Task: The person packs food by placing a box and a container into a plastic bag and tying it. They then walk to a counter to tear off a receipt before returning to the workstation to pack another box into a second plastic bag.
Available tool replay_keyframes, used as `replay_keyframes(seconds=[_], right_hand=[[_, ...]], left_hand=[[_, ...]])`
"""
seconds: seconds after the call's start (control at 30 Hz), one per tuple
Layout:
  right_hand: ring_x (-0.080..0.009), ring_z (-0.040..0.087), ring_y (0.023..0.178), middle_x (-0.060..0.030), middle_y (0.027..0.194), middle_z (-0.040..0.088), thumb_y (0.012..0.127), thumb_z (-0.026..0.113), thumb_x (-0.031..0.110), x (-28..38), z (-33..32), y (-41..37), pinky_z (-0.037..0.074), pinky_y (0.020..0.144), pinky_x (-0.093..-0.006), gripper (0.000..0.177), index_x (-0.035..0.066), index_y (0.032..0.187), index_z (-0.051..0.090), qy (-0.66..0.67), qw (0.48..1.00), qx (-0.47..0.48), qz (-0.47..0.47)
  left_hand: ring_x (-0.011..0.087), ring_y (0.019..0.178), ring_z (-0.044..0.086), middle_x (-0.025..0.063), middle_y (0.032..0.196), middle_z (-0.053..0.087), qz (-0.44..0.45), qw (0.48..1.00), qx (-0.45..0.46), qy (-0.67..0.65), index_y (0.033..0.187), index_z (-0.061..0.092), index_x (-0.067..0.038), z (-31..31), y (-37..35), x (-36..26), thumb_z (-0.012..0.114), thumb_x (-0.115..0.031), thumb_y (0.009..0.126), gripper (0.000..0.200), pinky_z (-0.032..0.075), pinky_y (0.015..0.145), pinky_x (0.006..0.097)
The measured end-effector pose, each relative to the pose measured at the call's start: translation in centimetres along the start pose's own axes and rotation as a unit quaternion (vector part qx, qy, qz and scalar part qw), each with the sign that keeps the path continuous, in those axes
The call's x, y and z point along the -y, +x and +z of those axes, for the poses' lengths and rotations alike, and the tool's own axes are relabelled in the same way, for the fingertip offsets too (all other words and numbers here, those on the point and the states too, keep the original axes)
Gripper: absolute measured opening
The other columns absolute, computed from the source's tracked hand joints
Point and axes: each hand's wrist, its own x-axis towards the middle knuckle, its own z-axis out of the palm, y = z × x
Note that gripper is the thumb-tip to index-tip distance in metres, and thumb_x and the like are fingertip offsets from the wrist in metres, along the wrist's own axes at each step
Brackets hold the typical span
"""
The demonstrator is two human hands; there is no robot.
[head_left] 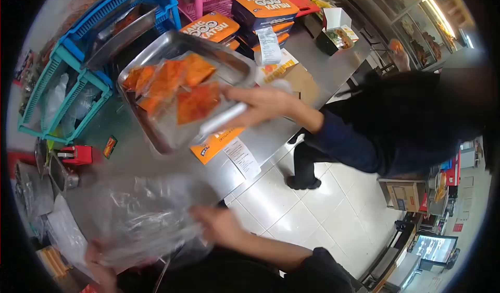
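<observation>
A clear plastic bag (pixel 140 215) spreads out low in the view, blurred by motion. My right hand (pixel 221 226) pinches its right edge. At the lower left corner of the bag, my left hand (pixel 101 267) grips it, partly hidden by the plastic and smeared. Beyond the bag stands a metal tray (pixel 156 136) with several small clear packets of orange-red sauce (pixel 198 104). A co-worker's hand (pixel 265 105) reaches over the tray from the right, touching a packet and holding a whitish object that I cannot make out.
Orange printed boxes (pixel 211 26) and a paper receipt (pixel 242 160) lie on the metal table (pixel 333 66). Blue and teal plastic racks (pixel 73 92) stand at the left. An open food box (pixel 336 40) sits farther back. The co-worker (pixel 406 121) stands close on the right.
</observation>
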Motion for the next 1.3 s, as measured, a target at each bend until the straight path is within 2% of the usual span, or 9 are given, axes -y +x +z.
replay_keyframes(seconds=[0.13, 0.23, 0.37, 0.57, 0.67, 0.73, 0.83, 1.1, 1.3], right_hand=[[-0.0208, 0.061, 0.078, -0.0114, 0.093, 0.061, 0.063, 0.056, -0.011, -5.2, -2.7, 0.0, 0.049, 0.071, -0.0286, 0.035, 0.007, 0.093, 0.06, 0.21, 0.945, -0.197, 0.157], [-0.017, 0.058, 0.09, -0.009, 0.109, 0.055, 0.072, 0.049, -0.009, -3.5, -3.1, -1.4, 0.05, 0.07, -0.0304, 0.043, 0.004, 0.112, 0.05, 0.644, 0.68, 0.015, 0.351], [-0.0147, 0.057, 0.082, -0.0018, 0.103, 0.058, 0.08, 0.062, 0.007, 3.4, -4.4, -2.4, 0.046, 0.074, -0.0251, 0.042, -0.001, 0.119, 0.047, 0.523, 0.754, 0.398, -0.008], [-0.0209, 0.059, 0.078, -0.013, 0.081, 0.062, 0.058, 0.057, -0.005, -2.0, -5.7, 2.0, 0.046, 0.072, -0.0286, 0.032, 0.003, 0.09, 0.058, -0.019, 0.992, -0.092, 0.09], [-0.0147, 0.057, 0.085, -0.008, 0.093, 0.06, 0.062, 0.056, -0.009, -2.5, -4.5, 4.0, 0.045, 0.075, -0.0255, 0.031, 0.003, 0.091, 0.055, 0.013, 0.986, 0.075, 0.15], [-0.0189, 0.058, 0.084, -0.0105, 0.096, 0.059, 0.063, 0.058, -0.006, -0.6, -4.2, 5.7, 0.046, 0.074, -0.0276, 0.034, 0.004, 0.095, 0.055, 0.108, 0.98, 0.159, 0.055], [-0.0232, 0.059, 0.086, -0.0128, 0.102, 0.059, 0.066, 0.063, 0.0, 8.9, -4.2, 7.5, 0.047, 0.075, -0.0306, 0.038, 0.006, 0.102, 0.055, 0.149, 0.953, 0.261, -0.048], [-0.0338, 0.044, 0.115, -0.0132, 0.124, 0.047, 0.071, 0.063, 0.005, 20.4, 11.7, 29.1, 0.038, 0.094, -0.0403, 0.042, 0.015, 0.112, 0.057, -0.097, 0.93, 0.004, -0.355], [-0.0317, 0.023, 0.131, -0.0072, 0.135, 0.038, 0.071, 0.054, 0.003, 22.1, 21.5, 41.4, 0.015, 0.091, -0.0689, 0.052, 0.014, 0.122, 0.051, -0.375, 0.902, 0.041, -0.209]], left_hand=[[0.0196, 0.095, 0.05, 0.0096, 0.102, 0.05, 0.025, 0.983, 0.175, 0.049, 0.102, 0.049, 0.004, 2.1, -4.9, 4.7, 0.066, -0.009, 0.07, 0.038, 0.04, 0.085, 0.0285], [0.018, 0.08, 0.049, 0.0075, 0.085, 0.049, 0.134, 0.971, -0.005, 0.197, 0.094, 0.044, -0.002, 2.6, -1.1, 1.1, 0.055, 0.004, 0.069, 0.027, 0.041, 0.075, 0.0277], [0.0187, 0.083, 0.049, 0.007, 0.083, 0.048, 0.071, 0.958, -0.279, 0.004, 0.094, 0.044, -0.003, -1.3, 2.4, 1.0, 0.05, 0.015, 0.053, 0.046, 0.039, 0.079, 0.0266], [0.0194, 0.065, 0.056, 0.0099, 0.073, 0.058, 0.281, 0.917, 0.165, -0.231, 0.076, 0.061, 0.0, -3.5, -2.0, 2.2, 0.059, 0.003, 0.067, 0.009, 0.043, 0.068, 0.0256], [0.0195, 0.067, 0.056, 0.0127, 0.072, 0.062, 0.096, 0.838, 0.133, -0.52, 0.064, 0.063, 0.001, -2.6, -3.6, 1.4, 0.067, -0.007, 0.065, 0.009, 0.042, 0.067, 0.0245], [0.0247, 0.072, 0.06, 0.0159, 0.08, 0.063, -0.076, 0.971, 0.11, -0.2, 0.076, 0.068, -0.003, -3.6, -0.5, 6.3, 0.068, -0.01, 0.067, 0.011, 0.046, 0.067, 0.0302], [0.0313, 0.085, 0.06, 0.0215, 0.108, 0.056, 0.053, 0.94, -0.016, 0.336, 0.103, 0.064, -0.012, -2.1, 0.4, 8.4, 0.065, -0.009, 0.069, 0.034, 0.048, 0.075, 0.0373], [0.0482, 0.112, 0.041, 0.0255, 0.14, 0.018, -0.068, 0.952, 0.034, 0.298, 0.134, 0.034, -0.024, -3.3, 3.5, 12.9, 0.055, -0.007, 0.074, 0.065, 0.045, 0.085, 0.0459], [0.0494, 0.117, 0.035, 0.0309, 0.137, 0.017, 0.087, 0.925, 0.077, 0.362, 0.134, 0.032, -0.011, -4.5, 4.6, 16.8, 0.055, -0.017, 0.077, 0.062, 0.045, 0.086, 0.0482]])
